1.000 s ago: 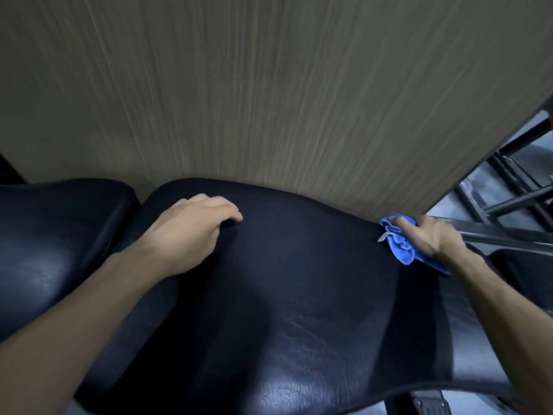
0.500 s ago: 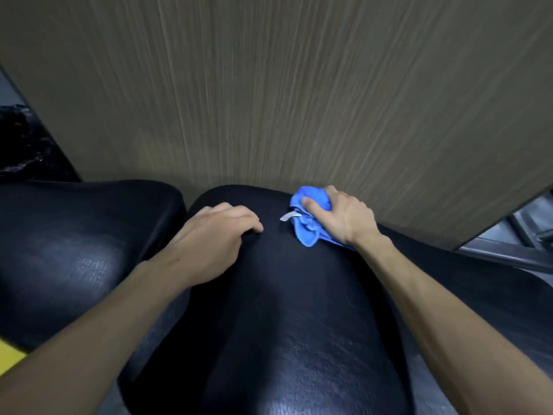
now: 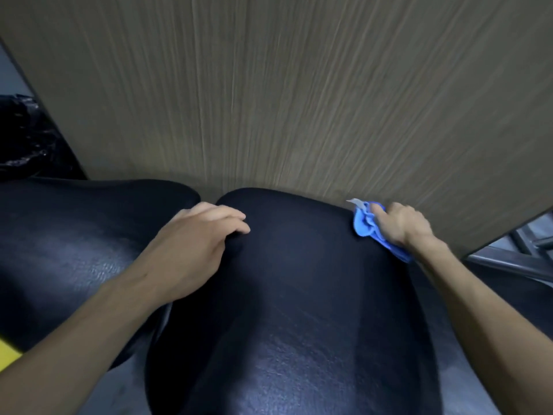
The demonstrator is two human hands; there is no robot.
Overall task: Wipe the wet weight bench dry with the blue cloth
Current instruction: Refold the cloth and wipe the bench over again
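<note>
The black padded weight bench (image 3: 299, 295) fills the lower middle of the view, its far end close to a wooden wall. My right hand (image 3: 402, 224) grips the bunched blue cloth (image 3: 363, 223) and presses it on the bench's far right edge. A small grey tag sticks out of the cloth's top. My left hand (image 3: 194, 244) rests palm down on the bench's far left corner, fingers curled over the padding, holding nothing.
A second black pad (image 3: 74, 250) lies to the left, separated by a narrow gap. The wood-grain wall (image 3: 284, 100) stands right behind both pads. Metal frame bars (image 3: 514, 262) show at the right edge. A black plastic bag (image 3: 27, 139) sits far left.
My right hand has swept the blue cloth from the bench's far middle out to its right edge. My left hand has stayed on the left corner.
</note>
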